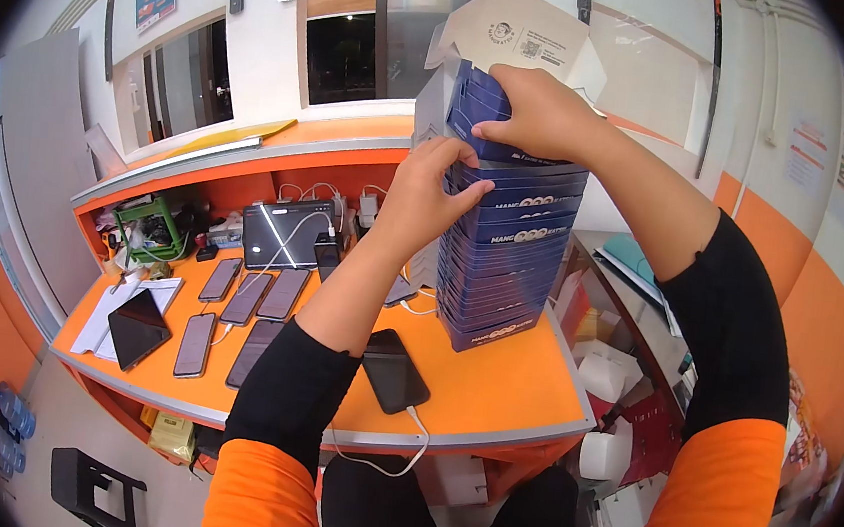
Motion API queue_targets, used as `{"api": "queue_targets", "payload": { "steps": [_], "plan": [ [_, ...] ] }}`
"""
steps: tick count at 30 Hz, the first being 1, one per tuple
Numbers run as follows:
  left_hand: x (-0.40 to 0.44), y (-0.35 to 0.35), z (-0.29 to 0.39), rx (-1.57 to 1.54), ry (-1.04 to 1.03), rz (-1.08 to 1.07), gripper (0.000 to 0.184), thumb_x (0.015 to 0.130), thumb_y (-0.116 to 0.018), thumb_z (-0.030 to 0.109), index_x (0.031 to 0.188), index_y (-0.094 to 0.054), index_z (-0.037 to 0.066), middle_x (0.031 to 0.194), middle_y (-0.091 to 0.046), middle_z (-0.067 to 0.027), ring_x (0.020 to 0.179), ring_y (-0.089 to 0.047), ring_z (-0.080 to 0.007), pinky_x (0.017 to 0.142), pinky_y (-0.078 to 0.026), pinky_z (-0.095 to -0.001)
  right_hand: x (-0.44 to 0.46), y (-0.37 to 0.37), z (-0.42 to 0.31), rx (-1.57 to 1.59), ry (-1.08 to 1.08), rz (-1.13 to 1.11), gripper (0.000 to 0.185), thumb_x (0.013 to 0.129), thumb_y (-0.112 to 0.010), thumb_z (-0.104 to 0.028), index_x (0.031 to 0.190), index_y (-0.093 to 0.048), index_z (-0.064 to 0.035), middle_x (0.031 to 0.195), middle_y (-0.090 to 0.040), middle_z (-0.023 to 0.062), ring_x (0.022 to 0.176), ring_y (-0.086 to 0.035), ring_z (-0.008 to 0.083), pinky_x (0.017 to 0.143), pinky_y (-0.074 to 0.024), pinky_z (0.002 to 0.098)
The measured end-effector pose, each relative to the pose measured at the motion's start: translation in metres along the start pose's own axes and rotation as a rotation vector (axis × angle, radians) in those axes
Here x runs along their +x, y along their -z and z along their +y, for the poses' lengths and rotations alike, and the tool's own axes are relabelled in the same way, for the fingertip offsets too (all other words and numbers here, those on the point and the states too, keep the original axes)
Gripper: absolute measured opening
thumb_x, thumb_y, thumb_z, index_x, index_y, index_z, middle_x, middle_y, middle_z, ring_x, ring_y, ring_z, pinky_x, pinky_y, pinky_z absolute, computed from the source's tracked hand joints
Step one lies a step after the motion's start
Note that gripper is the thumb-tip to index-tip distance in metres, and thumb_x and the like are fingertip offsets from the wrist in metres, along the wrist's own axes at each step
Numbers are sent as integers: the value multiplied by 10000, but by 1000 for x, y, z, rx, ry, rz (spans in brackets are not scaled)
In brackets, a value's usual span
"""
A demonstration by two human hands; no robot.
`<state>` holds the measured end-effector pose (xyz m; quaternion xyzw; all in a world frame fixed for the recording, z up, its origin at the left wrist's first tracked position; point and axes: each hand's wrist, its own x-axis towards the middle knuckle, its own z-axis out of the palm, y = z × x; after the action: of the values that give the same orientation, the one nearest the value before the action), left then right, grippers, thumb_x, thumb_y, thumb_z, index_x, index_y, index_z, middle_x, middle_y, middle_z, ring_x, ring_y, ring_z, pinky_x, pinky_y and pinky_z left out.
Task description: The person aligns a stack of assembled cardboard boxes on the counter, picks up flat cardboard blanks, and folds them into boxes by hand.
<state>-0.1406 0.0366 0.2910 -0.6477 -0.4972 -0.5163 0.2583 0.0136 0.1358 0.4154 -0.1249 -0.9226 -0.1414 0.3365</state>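
Orange-and-black sleeves (719, 480) reach over an orange table (496, 392). On its right end stands a tall stack of blue boxes (501, 275), a white flap (517, 36) rising above it. The right hand (547, 114) is closed on the top box (474, 92); the left hand (423, 195) touches the stack's left edge, fingers bent, though whether it grips I cannot tell. Leftward lie a tablet (138, 327) and phones (196, 344).
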Motion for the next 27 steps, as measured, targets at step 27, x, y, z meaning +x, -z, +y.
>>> {"api": "queue_targets", "payload": {
  "steps": [27],
  "plan": [
    [17, 2, -34, -75, 420, 68, 477, 1049, -507, 386, 975, -721, -33, 826, -687, -284, 849, -681, -455, 798, -532, -464, -2, 52, -29, -3, -235, -589, 556, 802, -827, -199, 1277, -631, 13, 1179, -716, 205, 1047, -708, 324, 878, -547, 392]
  ]
}}
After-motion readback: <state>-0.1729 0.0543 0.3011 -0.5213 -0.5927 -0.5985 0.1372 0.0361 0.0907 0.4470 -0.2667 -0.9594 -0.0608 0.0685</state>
